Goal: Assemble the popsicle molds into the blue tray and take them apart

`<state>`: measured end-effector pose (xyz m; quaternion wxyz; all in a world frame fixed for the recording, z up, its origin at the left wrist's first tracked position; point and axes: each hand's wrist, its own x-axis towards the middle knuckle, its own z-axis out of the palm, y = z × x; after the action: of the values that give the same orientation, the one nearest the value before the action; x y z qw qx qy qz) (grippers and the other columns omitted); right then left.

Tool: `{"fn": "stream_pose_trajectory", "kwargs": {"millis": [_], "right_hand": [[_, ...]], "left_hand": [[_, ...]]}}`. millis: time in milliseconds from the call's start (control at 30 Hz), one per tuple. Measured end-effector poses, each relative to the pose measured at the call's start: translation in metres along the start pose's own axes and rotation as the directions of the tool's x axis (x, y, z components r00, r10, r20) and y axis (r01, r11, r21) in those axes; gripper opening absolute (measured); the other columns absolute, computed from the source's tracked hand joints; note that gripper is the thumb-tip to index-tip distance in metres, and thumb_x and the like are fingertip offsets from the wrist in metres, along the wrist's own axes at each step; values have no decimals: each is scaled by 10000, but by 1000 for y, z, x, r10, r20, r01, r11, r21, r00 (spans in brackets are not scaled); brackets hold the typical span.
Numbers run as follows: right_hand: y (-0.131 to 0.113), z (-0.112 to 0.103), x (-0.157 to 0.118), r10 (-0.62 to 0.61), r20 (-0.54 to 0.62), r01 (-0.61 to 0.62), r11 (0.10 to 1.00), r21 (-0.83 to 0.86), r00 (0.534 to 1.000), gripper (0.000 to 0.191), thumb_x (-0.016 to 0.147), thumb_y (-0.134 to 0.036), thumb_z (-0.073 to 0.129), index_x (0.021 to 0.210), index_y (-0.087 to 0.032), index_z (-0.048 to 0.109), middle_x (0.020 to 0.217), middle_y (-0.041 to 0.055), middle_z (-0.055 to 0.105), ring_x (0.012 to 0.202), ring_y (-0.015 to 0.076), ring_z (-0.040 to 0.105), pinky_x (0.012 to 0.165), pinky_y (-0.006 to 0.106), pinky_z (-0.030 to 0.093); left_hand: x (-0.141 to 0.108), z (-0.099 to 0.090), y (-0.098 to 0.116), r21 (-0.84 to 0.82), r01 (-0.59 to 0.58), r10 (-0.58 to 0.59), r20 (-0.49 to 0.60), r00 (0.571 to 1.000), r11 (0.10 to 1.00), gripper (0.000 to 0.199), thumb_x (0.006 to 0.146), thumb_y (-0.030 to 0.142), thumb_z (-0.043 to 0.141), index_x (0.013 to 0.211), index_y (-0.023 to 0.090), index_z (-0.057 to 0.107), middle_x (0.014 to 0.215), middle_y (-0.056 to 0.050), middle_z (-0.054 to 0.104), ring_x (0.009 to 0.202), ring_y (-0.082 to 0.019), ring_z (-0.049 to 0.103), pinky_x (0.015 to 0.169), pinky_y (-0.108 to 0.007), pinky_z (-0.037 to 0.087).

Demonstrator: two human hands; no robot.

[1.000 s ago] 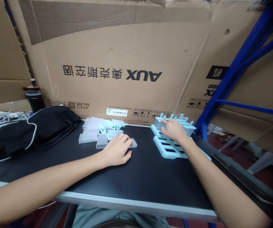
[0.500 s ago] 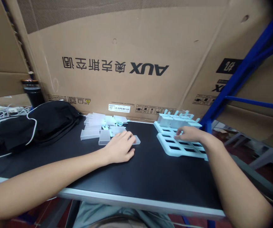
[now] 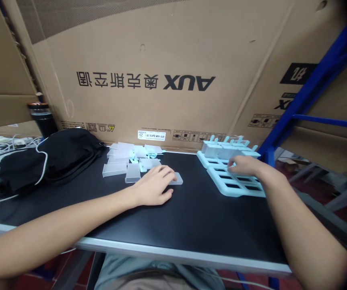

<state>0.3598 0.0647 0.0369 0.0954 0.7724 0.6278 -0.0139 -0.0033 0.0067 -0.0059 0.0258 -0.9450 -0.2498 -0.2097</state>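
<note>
While the left hand (image 3: 155, 185) lies palm down near the middle of the black desk (image 3: 191, 225), its fingers bend over a translucent case (image 3: 178, 179), one end of which shows past the fingertips; thumb stands apart from the fingers, and whether the case is gripped cannot be told. Right hand (image 3: 246, 166) is over the light-blue rack (image 3: 217, 183), fingers curled with tips down at the frame; most of the fingers are hidden behind the hand, so a grip or mere contact cannot be told. Rack sits flat on the desk's right side, its slots open at the near end; at its far end, a row of pale-blue molds (image 3: 220, 151) stands upright, short handles up. Just beyond the left hand, a loose cluster of translucent cases (image 3: 133, 173), with light-blue pieces (image 3: 134, 160) among them. Farther left, a black pouch (image 3: 67, 157) with a white cable (image 3: 46, 161) across it, and a dark bottle (image 3: 43, 121) behind. Printed cardboard (image 3: 149, 48), lettering upside down, backs the desk; blue metal frame (image 3: 315, 88) slants at right.
</note>
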Motion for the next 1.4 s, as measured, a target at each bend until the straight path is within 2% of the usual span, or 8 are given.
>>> {"fn": "stream_pose_trajectory", "kwargs": {"millis": [333, 467, 600, 700, 867, 1133, 1267, 1400], "right_hand": [[-35, -16, -37, 77, -255, -83, 996, -12, 964, 436, 892, -429, 377, 1116, -156, 633, 1173, 209, 625, 1077, 380, 592, 775, 440, 464], [-90, -17, -40, -191, -325, 194, 981, -26, 926, 336, 885, -384, 396, 993, -198, 655, 1027, 131, 682, 928, 299, 646, 698, 349, 456], [-154, -23, -15, -524, -286, 545, 839, -8, 802, 293, 853, -345, 482, 1051, -205, 647, 1042, 93, 685, 912, 230, 638, 662, 270, 420], [-191, -34, 6, -646, -229, 660, 751, -15, 729, 377, 831, -339, 526, 1175, -218, 623, 1088, 91, 676, 899, 215, 632, 631, 254, 398], [-220, -43, 22, -735, 1, 733, 676, -77, 678, 340, 721, -312, 629, 1043, -228, 701, 985, 67, 704, 779, 193, 630, 584, 253, 384], [-208, -35, 33, -741, 13, 732, 661, -166, 671, 252, 703, -242, 611, 930, -210, 715, 953, 61, 697, 794, 199, 633, 630, 268, 421], [-214, -36, 26, -843, -19, 836, 535, -126, 537, 390, 718, -206, 610, 1104, -178, 660, 1088, 75, 670, 901, 196, 619, 730, 264, 442], [-225, -34, 21, -887, -53, 880, 462, -112, 459, 335, 720, -140, 561, 1037, -176, 662, 973, 57, 683, 811, 172, 602, 702, 256, 428]], "left_hand": [[-1, -1, 2, -63, 125, -126, -1, 992, 990, 369, 872, 227, 520, 1229, 185, 437, 1213, -113, 511, 1107, -264, 532, 947, -421, 494], [0, -2, 4, -155, 83, -104, -133, 986, 984, 427, 842, 227, 569, 1235, 198, 405, 1255, -122, 460, 1146, -256, 527, 941, -399, 511], [0, -4, 8, -116, -39, -10, -397, 918, 992, 433, 838, 192, 553, 1223, 221, 357, 1290, -144, 398, 1254, -275, 448, 988, -453, 476], [-1, -5, 8, -39, -141, 106, -478, 872, 989, 434, 839, 156, 534, 1199, 249, 310, 1237, -120, 422, 1228, -253, 466, 1020, -479, 445], [-2, 1, 5, -106, -174, 120, -388, 914, 979, 421, 839, 179, 531, 1177, 261, 294, 1230, -123, 440, 1239, -263, 470, 1011, -501, 450], [-2, 1, 7, -289, -319, 273, -188, 943, 903, 341, 877, 265, 549, 1186, 198, 421, 1264, -150, 499, 1176, -244, 546, 889, -352, 550], [-2, 1, 14, -256, -460, 449, -103, 888, 850, 238, 880, 267, 530, 1106, 197, 503, 1214, -113, 572, 1155, -223, 566, 913, -319, 533], [-4, -1, 20, -239, -435, 437, -47, 898, 868, 208, 873, 307, 524, 1056, 214, 491, 1240, -56, 572, 996, -167, 622, 694, -271, 538]]}}
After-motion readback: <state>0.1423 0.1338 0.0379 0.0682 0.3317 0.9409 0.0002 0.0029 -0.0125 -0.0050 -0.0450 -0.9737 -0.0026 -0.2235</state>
